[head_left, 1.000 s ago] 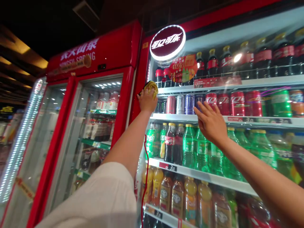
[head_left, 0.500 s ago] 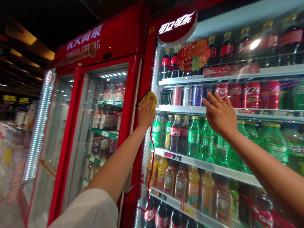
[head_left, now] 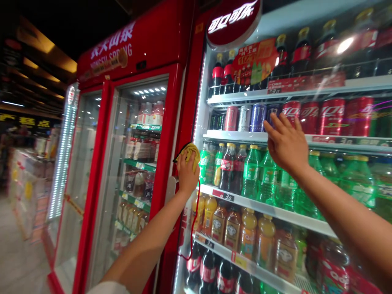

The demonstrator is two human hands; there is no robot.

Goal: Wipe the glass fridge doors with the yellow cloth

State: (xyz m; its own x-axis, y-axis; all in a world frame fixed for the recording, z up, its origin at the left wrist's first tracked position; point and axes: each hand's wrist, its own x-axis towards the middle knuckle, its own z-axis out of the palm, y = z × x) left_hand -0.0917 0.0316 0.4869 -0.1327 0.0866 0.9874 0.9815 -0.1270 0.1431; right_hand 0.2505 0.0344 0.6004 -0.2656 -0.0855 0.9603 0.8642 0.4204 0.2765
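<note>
My left hand [head_left: 187,173] presses a folded yellow cloth [head_left: 193,154] with a dark edge against the red left frame [head_left: 183,132] of the drinks fridge, at the border of its glass. The fingers are bent over the cloth. My right hand [head_left: 288,143] has its fingers spread and holds nothing; it is at the glass door in front of the drink cans [head_left: 257,117], and whether the palm touches the glass is hidden. A thin red cord [head_left: 196,216] hangs down below my left hand along the door's left side.
Behind the glass stand shelves of cola bottles [head_left: 227,163], green soda bottles [head_left: 251,171] and juice bottles [head_left: 218,222]. A round lit sign [head_left: 234,22] juts out above. A second red fridge [head_left: 102,163] adjoins on the left, with a grey floor [head_left: 26,261] beyond it.
My left hand has slid down the red frame with the yellow cloth. My right hand stays spread at the cans, and the view has shifted slightly.
</note>
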